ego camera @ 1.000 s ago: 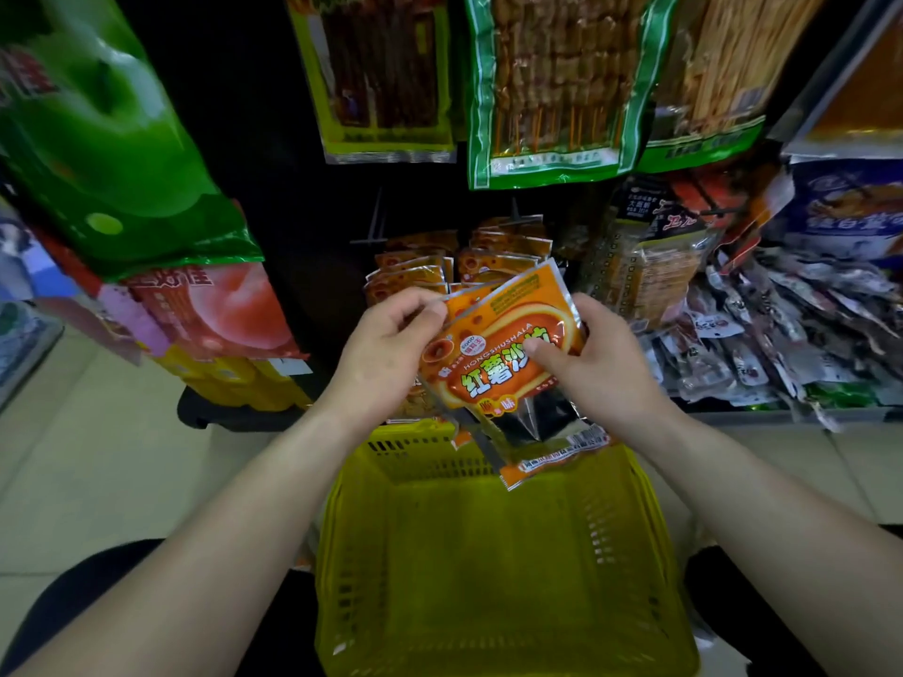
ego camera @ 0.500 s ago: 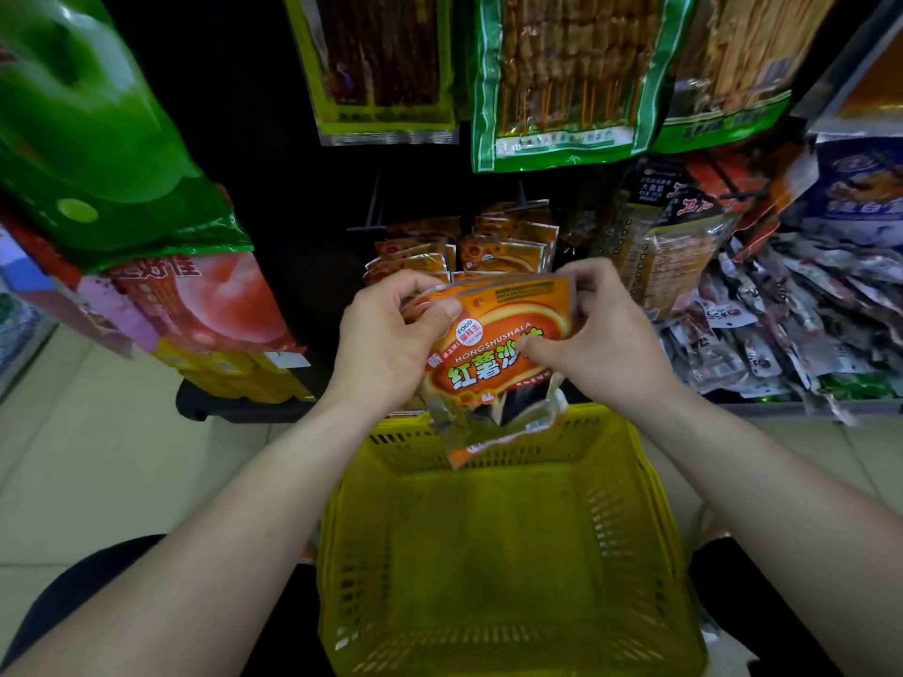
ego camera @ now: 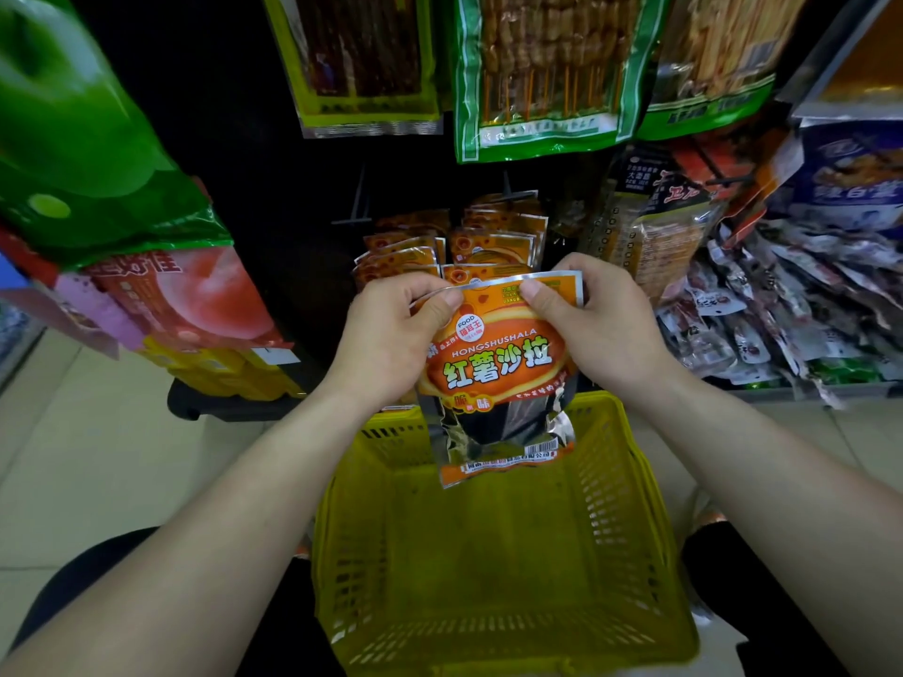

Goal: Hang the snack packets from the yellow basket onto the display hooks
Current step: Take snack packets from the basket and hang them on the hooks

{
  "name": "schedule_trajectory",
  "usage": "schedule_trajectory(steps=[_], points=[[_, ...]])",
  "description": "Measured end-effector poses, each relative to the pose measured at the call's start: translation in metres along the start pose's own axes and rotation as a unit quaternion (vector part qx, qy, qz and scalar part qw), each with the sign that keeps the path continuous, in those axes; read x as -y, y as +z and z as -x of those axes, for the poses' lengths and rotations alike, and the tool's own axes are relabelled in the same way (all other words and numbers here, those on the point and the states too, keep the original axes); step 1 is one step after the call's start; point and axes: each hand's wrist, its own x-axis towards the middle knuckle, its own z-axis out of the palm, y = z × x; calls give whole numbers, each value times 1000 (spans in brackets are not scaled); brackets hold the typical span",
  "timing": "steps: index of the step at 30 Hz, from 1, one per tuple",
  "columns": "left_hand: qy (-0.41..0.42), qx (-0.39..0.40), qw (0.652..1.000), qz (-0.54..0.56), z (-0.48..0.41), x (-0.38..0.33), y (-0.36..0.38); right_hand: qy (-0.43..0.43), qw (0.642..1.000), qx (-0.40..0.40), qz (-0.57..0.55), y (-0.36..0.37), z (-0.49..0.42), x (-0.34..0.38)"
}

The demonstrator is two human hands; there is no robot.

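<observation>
Pinching the glossy orange foil snack packet (ego camera: 493, 364) along its top edge, fingers of the left hand (ego camera: 386, 344) and right hand (ego camera: 606, 334) are holding it level; keeping that edge taut should ease hooking.

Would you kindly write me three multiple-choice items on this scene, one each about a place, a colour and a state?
1. Where is the packet?
A. above the yellow basket
B. on the floor
C. on the top hook

2. What is its main front colour?
A. blue
B. orange
C. white

3. How is it held?
A. by one hand only
B. lying loose, untouched
C. left hand and right hand pinch its top edge

Answers: 1 A, its lower end shows over the basket's far side. 2 B, orange surrounds the lettering. 3 C, a thumb presses the top edge on each side.
</observation>
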Motion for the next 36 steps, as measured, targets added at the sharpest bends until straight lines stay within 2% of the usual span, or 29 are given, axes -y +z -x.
schedule_trajectory(steps=[13,18,22,25,29,36], points=[[0,10,1000,-21,-2,4,1,-4,1000,13,27,1,-3,-4],[2,22,999,-37,-2,9,0,-7,995,67,70,-7,-10,-8],[13,41,998,-49,-1,18,1,-53,972,141,178,-15,-10,-4],[48,67,993,-79,4,23,6,-116,930,173,304,-8,-2,1],[79,79,988,-104,10,30,14,-133,914,203,327,10,7,-1],[40,69,989,-126,7,36,4,-121,897,191,379,8,1,1]])
